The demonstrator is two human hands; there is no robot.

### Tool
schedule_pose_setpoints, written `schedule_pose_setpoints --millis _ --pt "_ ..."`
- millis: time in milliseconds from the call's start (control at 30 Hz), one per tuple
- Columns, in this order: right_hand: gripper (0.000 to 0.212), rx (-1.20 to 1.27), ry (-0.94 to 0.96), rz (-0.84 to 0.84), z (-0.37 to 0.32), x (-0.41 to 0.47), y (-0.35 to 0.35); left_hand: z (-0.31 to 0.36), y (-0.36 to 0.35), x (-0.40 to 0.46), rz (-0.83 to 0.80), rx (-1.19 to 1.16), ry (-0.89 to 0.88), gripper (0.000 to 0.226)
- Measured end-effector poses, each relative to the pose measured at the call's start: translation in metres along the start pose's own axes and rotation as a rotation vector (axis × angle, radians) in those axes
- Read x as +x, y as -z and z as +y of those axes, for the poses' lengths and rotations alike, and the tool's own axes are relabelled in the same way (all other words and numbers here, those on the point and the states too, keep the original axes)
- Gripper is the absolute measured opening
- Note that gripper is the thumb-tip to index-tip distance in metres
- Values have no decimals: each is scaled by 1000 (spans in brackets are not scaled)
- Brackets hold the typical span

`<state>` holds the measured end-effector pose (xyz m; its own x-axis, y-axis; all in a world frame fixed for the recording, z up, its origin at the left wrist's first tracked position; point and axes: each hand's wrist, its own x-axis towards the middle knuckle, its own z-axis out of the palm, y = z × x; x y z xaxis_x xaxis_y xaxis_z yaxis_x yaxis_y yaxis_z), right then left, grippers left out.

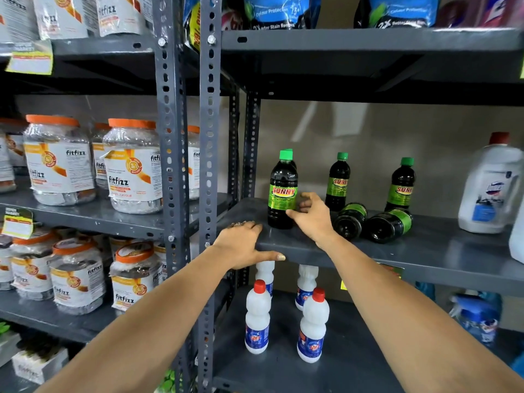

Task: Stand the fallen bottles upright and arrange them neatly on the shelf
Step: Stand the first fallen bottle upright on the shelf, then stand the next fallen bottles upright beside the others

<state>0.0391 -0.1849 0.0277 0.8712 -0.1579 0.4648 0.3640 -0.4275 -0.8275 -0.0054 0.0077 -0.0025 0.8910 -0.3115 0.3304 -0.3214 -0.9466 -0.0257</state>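
Grey shelf lip [368, 258] under flat-fingered left hand [243, 242]; right hand [313, 219] curled round upright bottle [282, 191].

Fitfizz jars [59, 160] (orange lids) stand left; white red-capped bottles [257, 319] below.

toppled bottles [371, 222] blocking shelf [442, 251] middle, open room behind

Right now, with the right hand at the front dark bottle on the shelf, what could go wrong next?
1. The right hand appears to grip the front bottle low down; being tall, it may tip when moved.
2. The two lying bottles sit beside that wrist; a nudge could set them rolling along the shelf.
3. The left hand rests on the shelf lip, in the way if the bottle slides leftward.
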Motion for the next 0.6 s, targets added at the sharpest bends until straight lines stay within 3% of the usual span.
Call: schedule_pose_setpoints --millis 100,200,267,400,600 --pt "13 -201 237 250 -11 -16 13 9 0 -6 14 50 -78 102" --pt "11 -378 325 372 -22 -23 36 23 2 -8 22 100 -157 90" --pt "22 -520 237 410 -24 -18 59 39 3 -7 13 92 -218 87" --pt "43 -656 -137 261 -13 -5 98 62 4 5 -15 58 -264 91" --pt "73 -681 -344 -20 -22 8 111 58 1 20 20 97 -303 94"
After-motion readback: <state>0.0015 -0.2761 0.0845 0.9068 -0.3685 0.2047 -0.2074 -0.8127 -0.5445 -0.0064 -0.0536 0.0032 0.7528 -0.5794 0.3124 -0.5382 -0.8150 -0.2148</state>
